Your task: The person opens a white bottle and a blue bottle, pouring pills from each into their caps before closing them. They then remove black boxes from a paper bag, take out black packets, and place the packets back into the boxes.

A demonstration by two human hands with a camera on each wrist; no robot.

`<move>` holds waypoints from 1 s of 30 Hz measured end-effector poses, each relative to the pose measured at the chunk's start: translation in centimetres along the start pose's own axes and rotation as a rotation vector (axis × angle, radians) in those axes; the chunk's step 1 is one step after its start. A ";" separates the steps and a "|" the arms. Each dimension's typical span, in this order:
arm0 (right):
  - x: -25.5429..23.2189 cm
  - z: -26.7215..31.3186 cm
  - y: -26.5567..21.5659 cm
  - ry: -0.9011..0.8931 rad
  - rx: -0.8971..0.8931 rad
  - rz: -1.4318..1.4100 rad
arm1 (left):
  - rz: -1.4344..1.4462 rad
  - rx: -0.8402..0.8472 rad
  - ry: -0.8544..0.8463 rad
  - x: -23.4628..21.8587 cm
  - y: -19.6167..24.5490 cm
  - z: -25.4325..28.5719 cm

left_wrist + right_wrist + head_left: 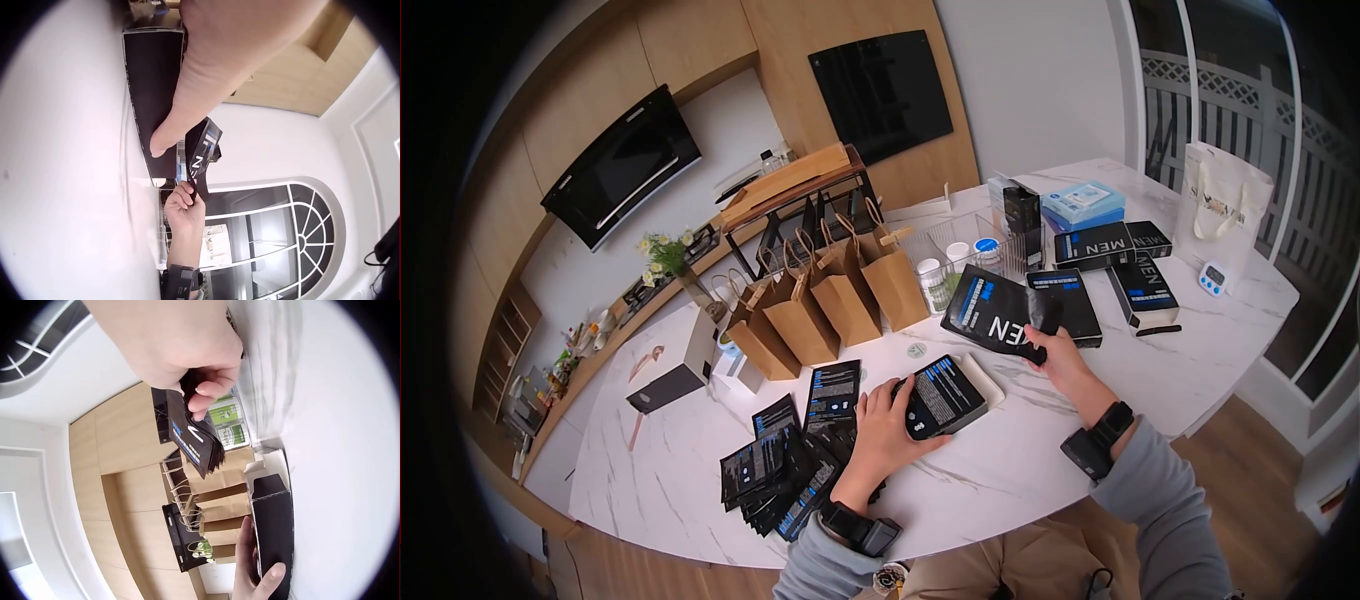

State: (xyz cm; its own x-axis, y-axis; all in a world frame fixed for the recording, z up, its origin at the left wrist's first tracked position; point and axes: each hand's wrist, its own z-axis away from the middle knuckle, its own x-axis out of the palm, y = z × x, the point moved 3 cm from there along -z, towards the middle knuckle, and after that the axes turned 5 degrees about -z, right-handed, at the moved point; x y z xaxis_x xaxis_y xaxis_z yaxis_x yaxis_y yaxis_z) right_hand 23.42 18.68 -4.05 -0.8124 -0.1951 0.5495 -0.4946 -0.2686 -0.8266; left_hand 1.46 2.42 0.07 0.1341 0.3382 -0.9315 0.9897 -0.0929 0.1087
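Note:
My left hand (887,436) grips a black box (945,397) lying on the table, with the thumb along one side and the fingers at the other. In the right wrist view the box (272,528) has an open end with its flaps out. My right hand (1062,362) pinches several black packets (990,314) by one end and holds them above the table; in the right wrist view the packets (197,440) are fanned at their edges. A loose pile of similar packets (785,470) lies left of my left hand.
Brown paper bags (802,318) stand behind the pile, beside a clear bin (960,240) and white bottles (931,283). More black boxes (1142,290), a timer (1212,279) and a white bag (1222,200) are at the right. A white box (672,362) sits at the left.

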 end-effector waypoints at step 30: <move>0.2 0.0 -0.6 0.173 -0.092 -0.230 | 0.557 0.002 0.712 0.3 -2.6 2.1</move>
State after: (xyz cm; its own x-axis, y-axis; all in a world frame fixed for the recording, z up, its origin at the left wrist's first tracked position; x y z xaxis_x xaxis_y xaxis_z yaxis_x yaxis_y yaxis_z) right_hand 23.57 18.84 -3.49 -0.7123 0.0267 0.7014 -0.6914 -0.1991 -0.6945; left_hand -1.20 0.78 -1.26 0.5934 0.7433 -0.3089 0.7725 -0.4180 0.4780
